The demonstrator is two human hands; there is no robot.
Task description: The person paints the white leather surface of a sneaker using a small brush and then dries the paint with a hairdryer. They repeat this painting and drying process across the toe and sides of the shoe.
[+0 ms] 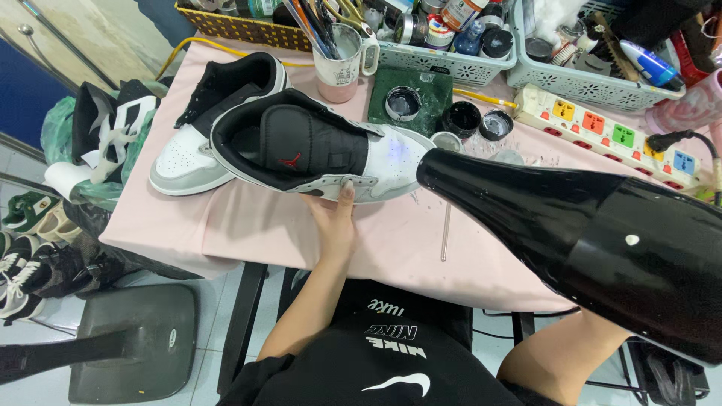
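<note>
My left hand point(333, 219) grips the side of a black, white and grey sneaker point(316, 146), holding it tilted on the pink-covered table point(248, 225). A large glossy black hair dryer point(571, 225) reaches in from the right, its nozzle pointing at the sneaker's toe, which shows a bluish patch. My right hand is hidden behind the dryer's body; only my forearm point(560, 353) shows below it. A second matching sneaker point(207, 124) lies just behind the first one.
Behind the shoes stand a mug of brushes point(340, 56), small paint jars point(460, 119) on a green mat, plastic baskets of bottles point(444, 30) and a white power strip point(613, 131). A thin rod point(445, 229) lies on the cloth. More shoes point(37, 256) sit at left.
</note>
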